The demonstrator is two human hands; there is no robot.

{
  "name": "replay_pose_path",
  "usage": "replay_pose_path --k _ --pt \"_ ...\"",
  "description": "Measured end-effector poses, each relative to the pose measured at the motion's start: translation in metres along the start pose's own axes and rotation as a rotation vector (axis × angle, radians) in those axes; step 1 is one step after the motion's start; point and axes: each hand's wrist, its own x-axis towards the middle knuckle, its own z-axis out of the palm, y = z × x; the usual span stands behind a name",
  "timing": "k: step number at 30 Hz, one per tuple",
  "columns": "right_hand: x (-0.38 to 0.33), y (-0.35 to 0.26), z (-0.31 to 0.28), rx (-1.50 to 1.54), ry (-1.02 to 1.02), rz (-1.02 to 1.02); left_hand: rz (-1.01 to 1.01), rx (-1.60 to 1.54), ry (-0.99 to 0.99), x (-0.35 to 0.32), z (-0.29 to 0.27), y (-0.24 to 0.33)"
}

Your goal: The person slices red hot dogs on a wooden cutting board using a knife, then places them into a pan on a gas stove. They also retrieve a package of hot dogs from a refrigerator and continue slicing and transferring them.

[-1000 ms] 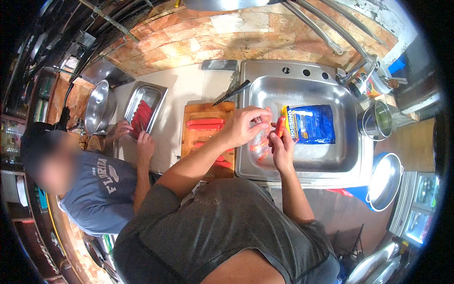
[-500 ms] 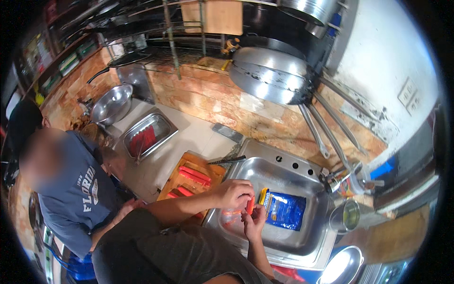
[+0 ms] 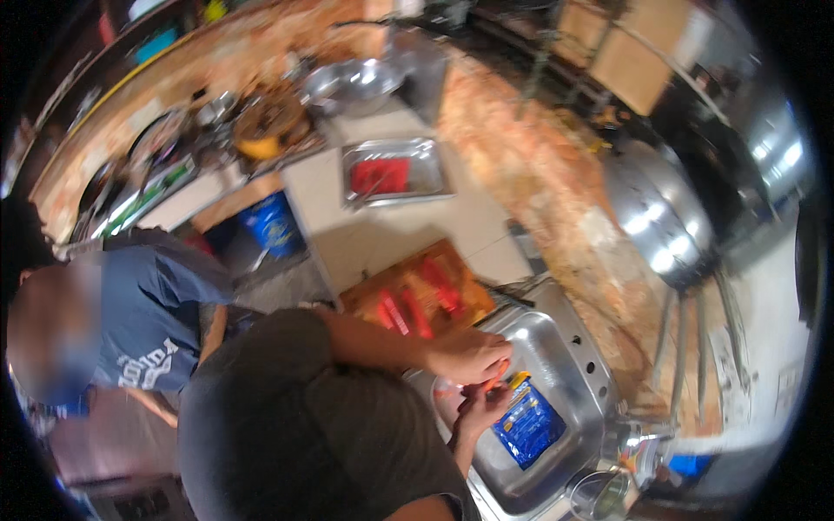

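Note:
Over the left part of the steel sink [image 3: 508,326], both my hands are closed on a red-orange sausage [image 3: 496,375]. My left hand [image 3: 473,354] grips its upper end, while my right hand [image 3: 486,404] holds the lower end. Small reddish scraps lie on the sink bottom beneath them. A blue packet [image 3: 530,425] with a yellow top rests in the sink just right of my hands. Left of the sink, several red sausages [image 3: 417,313] lie on a wooden cutting board [image 3: 369,300]. Motion blur softens the fine detail.
A steel tray [image 3: 426,184] with red pieces in it stands on the tiled counter [image 3: 317,195]. A dark-handled tool [image 3: 508,295] lies between board and sink. A clear container [image 3: 599,491] stands by the sink's right corner. Another person [image 3: 165,304] in a blue shirt is at my left.
The view has swung left, so the sink and my hands appear lower and farther right, and more of the left counter shows. Both hands still hold the sausage.

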Motion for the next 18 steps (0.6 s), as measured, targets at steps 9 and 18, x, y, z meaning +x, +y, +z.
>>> replay_pose_path --k 9,18 --pt "0.005 -0.051 0.004 0.119 -0.341 0.362 0.033 -0.048 0.139 -0.021 0.014 -0.015" --pt "0.002 -0.048 0.006 0.58 -0.347 0.501 0.087 -0.156 -0.162 -0.025 0.005 -0.011"
